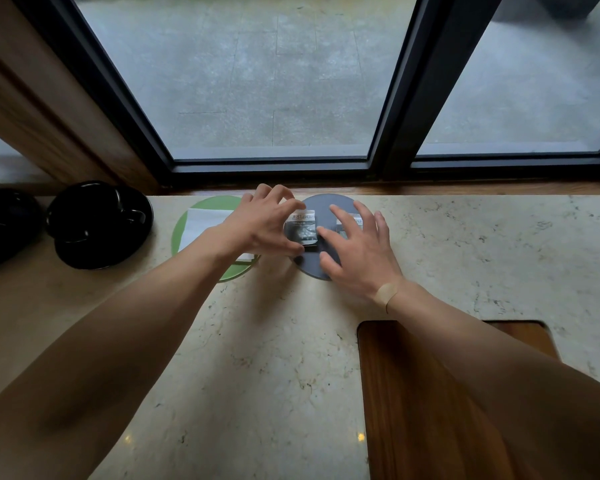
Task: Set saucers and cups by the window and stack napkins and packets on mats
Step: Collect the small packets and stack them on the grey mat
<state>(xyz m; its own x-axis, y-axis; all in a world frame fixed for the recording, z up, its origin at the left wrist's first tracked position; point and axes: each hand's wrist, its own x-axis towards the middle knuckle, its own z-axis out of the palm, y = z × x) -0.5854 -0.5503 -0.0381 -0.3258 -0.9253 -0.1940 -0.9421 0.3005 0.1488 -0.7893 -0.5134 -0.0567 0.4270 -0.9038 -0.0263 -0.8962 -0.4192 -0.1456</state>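
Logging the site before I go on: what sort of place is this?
Probably a hotel room or lounge tea counter: a marble countertop under a window, black cups on saucers, branded packets on a grey mat.

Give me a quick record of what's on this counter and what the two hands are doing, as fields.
surface: marble counter by a window
grey mat: two packets, one showing, one partly under the right hand
green mat: white napkin on it
left hand: fingers on the showing packet
right hand: spread flat over the grey mat
far left: black cups on black saucers
near right: wooden board
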